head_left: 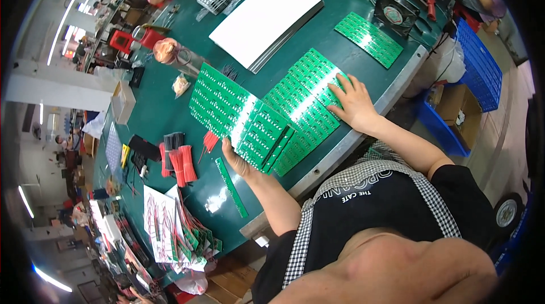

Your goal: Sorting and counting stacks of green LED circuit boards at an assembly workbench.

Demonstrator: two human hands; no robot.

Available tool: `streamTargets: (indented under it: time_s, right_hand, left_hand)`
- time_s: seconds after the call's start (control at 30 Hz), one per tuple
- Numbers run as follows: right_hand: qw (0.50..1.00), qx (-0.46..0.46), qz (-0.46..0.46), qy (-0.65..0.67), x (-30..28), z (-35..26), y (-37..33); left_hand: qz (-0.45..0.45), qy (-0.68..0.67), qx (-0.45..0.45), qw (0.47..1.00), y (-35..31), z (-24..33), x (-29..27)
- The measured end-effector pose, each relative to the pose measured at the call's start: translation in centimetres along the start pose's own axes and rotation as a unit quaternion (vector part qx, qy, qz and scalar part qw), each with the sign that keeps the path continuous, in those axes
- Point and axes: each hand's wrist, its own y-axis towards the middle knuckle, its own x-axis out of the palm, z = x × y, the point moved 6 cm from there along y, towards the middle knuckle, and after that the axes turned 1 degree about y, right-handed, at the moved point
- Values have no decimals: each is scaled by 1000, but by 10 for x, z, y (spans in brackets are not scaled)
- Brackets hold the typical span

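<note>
My left hand grips a green circuit board panel by its near edge, thumb on top. The panel is tilted up from the table, with rows of small parts and a slot near one end. Beneath and beside it lie more green circuit board panels, partly overlapped by the held one. My right hand rests on their right edge, its fingers spread and lying on the surface. Bright glare runs across both panels. A narrow green board strip lies on the table near my left wrist.
A thick stack of white sheets lies behind the panels. Another green board is at the back right, near a black fan. Red and black wire bundles and wired boards lie at left. A blue crate stands right of the table.
</note>
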Motion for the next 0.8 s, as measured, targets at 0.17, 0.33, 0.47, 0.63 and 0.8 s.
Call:
streamTargets:
  time_s: [0.17,0.33,0.47,0.63,0.8]
  right_hand:
    - [1000,7,-2,0,0,-3,0]
    - [1000,7,6,2,-2,-1,-4]
    - [1000,2,15,3,-6,0,-7]
    - [1000,-3,12,9,1,0,-10]
    - [1000,9,19,2,-2,3,-13]
  left_hand:
    - [-14,-3,-2,1000,-1,1,2]
    - [-14,-1,9,1000,1,4,-3]
    - [-12,3,19,1000,4,3,-6]
    - [12,-3,-24,1000,-4,-5,6]
    - [34,31,-30,998,-2,-15,-7]
